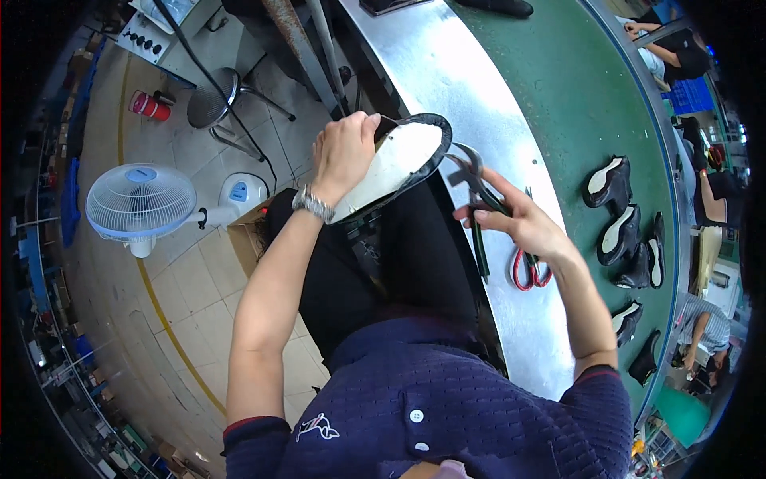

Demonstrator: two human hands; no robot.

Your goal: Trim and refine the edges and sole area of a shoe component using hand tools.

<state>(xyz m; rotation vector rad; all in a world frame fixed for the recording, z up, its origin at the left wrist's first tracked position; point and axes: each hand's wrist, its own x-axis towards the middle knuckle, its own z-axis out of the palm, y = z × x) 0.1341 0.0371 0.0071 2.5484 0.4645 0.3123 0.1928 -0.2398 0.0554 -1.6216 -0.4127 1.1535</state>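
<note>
My left hand (345, 156), with a metal watch at the wrist, is closed around the side of a black shoe upper (435, 128). Its pale sole side (403, 156) faces up, and the dark edge is folded in around the toe. In my right hand (531, 227) are metal lasting pincers (469, 169), gripped by their dark handles. The pincers' head is right beside the shoe's right edge; whether the jaws touch it I cannot tell. Red-handled scissors (523, 275) lie on the metal worktop just below my right hand.
The shiny metal worktop (447, 72) borders a green belt (550, 88) carrying several black shoes (614, 239). Across the belt, other people (702, 327) sit. To my left stand a blue-and-white fan (142, 199), a round stool (214, 97) and a red cylinder (150, 105).
</note>
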